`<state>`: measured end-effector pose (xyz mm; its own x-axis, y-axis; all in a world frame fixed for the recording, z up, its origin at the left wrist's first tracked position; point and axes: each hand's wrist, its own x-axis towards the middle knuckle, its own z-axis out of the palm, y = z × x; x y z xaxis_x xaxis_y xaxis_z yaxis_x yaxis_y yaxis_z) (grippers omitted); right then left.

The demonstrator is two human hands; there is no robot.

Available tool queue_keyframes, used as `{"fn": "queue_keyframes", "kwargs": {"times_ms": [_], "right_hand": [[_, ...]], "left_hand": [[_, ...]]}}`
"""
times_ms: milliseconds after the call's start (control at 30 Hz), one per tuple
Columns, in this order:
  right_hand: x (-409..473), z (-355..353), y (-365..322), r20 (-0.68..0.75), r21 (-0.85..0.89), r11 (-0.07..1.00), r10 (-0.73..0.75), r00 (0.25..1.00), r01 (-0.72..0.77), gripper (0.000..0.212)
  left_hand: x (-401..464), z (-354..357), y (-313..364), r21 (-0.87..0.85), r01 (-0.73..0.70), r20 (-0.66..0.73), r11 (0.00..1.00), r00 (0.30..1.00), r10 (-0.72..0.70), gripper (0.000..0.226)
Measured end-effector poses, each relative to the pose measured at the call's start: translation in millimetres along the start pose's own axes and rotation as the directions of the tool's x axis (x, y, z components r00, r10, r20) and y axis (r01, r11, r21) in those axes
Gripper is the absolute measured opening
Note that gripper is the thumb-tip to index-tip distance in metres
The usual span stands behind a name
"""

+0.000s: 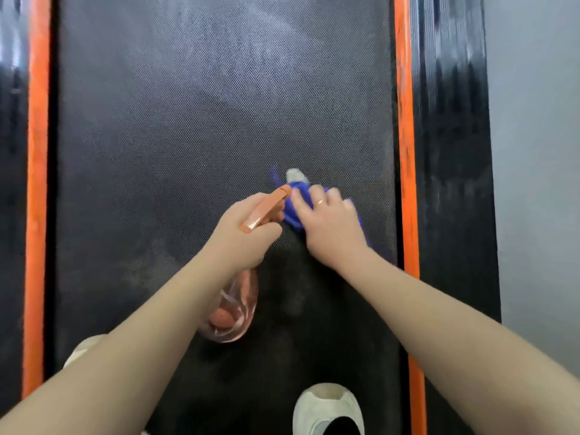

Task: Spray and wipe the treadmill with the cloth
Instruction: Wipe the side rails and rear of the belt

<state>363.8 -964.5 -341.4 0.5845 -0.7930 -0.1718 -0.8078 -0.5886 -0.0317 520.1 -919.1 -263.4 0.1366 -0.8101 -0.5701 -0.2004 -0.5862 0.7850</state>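
Note:
The treadmill's black textured belt (188,120) fills the view between two orange side strips. My left hand (241,230) grips a spray bottle (233,312) with an orange trigger head and a clear body that hangs below my wrist. Its nozzle points toward the blue cloth (298,196). My right hand (329,224) lies over the crumpled blue cloth and presses it onto the belt, right of centre. A white tag sticks out at the cloth's far end. The two hands almost touch.
The left orange strip (37,183) and the right orange strip (406,152) border the belt, with glossy black side rails outside them. A grey floor (533,152) lies at the right. White shoes stand on the belt at the bottom: the right shoe (328,409) and the left shoe (83,348).

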Motion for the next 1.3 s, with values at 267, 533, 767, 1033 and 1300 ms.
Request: {"fn": "queue_keyframes", "kwargs": {"times_ms": [267, 533, 767, 1033, 1300], "right_hand": [[47, -23, 60, 0.16, 0.035, 0.909, 0.406, 0.9, -0.416, 0.058], [3, -3, -60, 0.139, 0.021, 0.97, -0.243, 0.96, 0.243, 0.049], [36, -15, 4, 0.134, 0.103, 0.939, 0.313, 0.94, -0.327, 0.054], [7, -2, -82, 0.146, 0.001, 0.925, -0.376, 0.915, 0.38, 0.051], [31, -25, 4, 0.281, 0.199, 0.937, 0.225, 0.933, -0.286, 0.056]], "left_hand": [[-11, -27, -22, -0.082, 0.02, -0.078, 0.996, 0.997, -0.027, 0.041], [-22, -41, -34, -0.027, -0.007, -0.078, 1.0, 0.997, 0.005, 0.044], [-39, -57, -62, 0.03, 0.115, -0.185, 0.993, 0.977, -0.107, 0.038], [-62, -53, -64, -0.02, 0.097, -0.269, 0.995, 0.958, -0.099, 0.032], [-92, -45, -74, 0.08, 0.17, -0.088, 0.982, 0.983, -0.163, 0.046]]}}
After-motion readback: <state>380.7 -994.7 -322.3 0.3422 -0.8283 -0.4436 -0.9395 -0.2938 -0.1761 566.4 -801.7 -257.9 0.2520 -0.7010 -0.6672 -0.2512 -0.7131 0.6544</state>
